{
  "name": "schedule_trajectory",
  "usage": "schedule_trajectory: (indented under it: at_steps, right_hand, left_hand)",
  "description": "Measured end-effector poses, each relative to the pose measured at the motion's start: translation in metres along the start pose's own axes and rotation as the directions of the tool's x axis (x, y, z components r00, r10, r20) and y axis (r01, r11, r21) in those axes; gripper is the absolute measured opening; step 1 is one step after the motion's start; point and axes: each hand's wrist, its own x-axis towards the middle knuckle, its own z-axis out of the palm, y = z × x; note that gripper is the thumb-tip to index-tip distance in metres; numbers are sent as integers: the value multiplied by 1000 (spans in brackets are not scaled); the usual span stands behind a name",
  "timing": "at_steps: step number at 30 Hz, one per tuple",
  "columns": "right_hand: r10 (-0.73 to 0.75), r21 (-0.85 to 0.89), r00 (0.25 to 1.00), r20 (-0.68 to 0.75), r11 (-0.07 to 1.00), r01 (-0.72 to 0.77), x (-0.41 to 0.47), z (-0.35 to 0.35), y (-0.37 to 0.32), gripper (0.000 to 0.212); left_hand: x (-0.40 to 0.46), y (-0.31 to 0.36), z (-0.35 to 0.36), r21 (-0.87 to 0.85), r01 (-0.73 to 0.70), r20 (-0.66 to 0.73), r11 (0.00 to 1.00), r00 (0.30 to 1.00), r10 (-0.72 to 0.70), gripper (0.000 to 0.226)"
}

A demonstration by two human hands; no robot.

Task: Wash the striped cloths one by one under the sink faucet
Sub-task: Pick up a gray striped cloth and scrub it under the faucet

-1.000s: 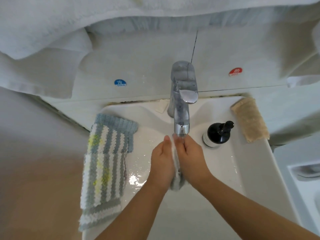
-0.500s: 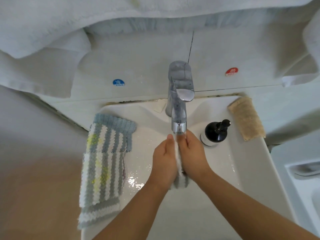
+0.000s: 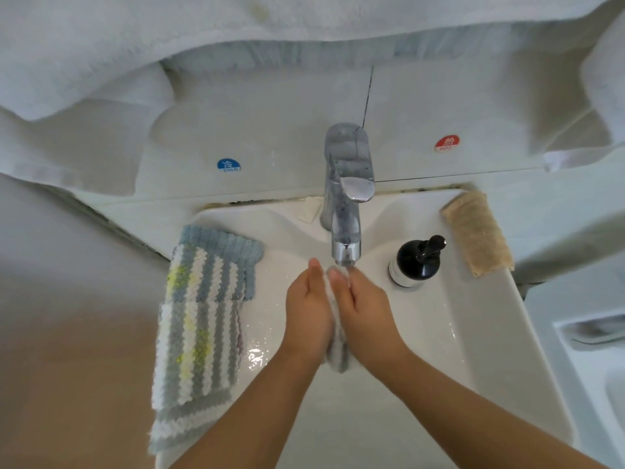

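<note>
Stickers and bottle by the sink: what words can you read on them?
"COLD", under a character too blurred to read, on the blue sticker left of the faucet.
"HOT", under a character too blurred to read, on the red sticker right of it.
The label on the black bottle is too small to read.
</note>
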Motion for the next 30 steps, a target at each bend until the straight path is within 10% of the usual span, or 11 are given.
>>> schedule_trajectory:
  at_steps: [13, 20, 25, 30]
  right_hand:
    - [159, 261, 981, 112, 948, -183, -23, -33, 12, 20]
    - [40, 231, 931, 362, 964, -131, 0, -30, -10, 37]
    - [38, -86, 893, 448, 996, 1, 14, -28, -13, 66]
    - [91, 122, 868, 488, 978, -171, 15, -29, -16, 59]
  left_hand:
    - [12, 23, -41, 86, -57, 248, 995, 968, 34, 51]
    - [16, 39, -54, 206, -135, 575, 969, 818, -8, 45]
    - [26, 42, -71, 306, -185, 588, 934, 808, -32, 36]
    - [33, 27, -83, 400, -109, 495, 910, 862, -114, 54]
